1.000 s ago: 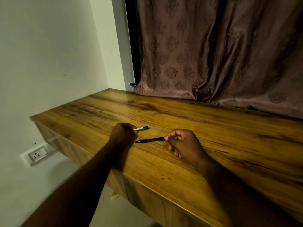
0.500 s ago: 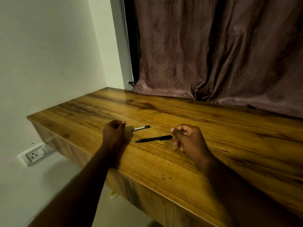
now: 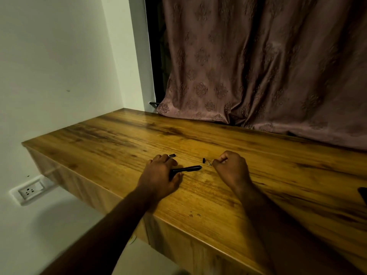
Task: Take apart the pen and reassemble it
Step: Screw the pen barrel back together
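- left hand lies palm down on the glossy wooden desk with fingers and thumb closed on the near end of the slim black pen barrel; the barrel's free end sticks out to the right, lying low along the desk top.
- right hand is curled into a loose fist, knuckles up, resting on the desk well apart from the left hand; its fingertips pinch a tiny thin metallic piece, too small to identify for sure.
- just left of that pinch, a small black pen part sits on the wood on its own, touching neither hand and close beyond the barrel's free end.
- past the left hand's fingers, a short dark pen piece with a pale band shows on the desk, partly hidden by the fingers; whether they touch it cannot be told.
- at the right edge of the desk, a dark flat object is cut off by the picture's border.
- below the desk's left end, a white wall socket is set in the pale wall.
- behind the desk hangs a dusky mauve patterned curtain, its hem resting on the far edge.
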Demonstrator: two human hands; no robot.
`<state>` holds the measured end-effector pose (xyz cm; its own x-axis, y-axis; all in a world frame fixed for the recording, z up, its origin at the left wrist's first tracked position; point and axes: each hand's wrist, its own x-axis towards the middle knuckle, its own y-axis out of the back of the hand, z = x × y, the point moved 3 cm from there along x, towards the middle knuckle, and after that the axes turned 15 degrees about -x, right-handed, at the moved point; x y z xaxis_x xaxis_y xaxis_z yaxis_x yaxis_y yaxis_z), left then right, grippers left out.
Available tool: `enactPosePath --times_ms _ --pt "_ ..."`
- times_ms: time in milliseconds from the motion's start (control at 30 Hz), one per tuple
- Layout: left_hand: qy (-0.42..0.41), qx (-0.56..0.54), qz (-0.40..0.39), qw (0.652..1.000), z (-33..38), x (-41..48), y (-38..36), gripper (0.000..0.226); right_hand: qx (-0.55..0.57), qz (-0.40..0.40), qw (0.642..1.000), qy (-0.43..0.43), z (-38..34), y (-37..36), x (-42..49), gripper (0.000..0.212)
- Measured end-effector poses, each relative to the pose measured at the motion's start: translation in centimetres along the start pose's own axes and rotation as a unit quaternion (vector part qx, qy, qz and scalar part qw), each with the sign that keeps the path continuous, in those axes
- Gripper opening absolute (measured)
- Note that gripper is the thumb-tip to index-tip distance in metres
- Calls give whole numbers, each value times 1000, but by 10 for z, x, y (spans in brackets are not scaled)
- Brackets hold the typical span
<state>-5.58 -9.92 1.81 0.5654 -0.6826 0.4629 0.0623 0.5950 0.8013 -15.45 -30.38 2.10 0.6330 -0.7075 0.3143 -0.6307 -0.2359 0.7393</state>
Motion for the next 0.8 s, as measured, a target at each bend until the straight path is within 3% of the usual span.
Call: enactPosePath --times_ms 333,800 --pt "19 -46 -5 999 2 8 -8 44 -172 -11 982 72 -11 -8 -2 20" --pt "17 -81 9 997 -7 8 -12 28 -181 -3 982 49 -7 -11 3 13"
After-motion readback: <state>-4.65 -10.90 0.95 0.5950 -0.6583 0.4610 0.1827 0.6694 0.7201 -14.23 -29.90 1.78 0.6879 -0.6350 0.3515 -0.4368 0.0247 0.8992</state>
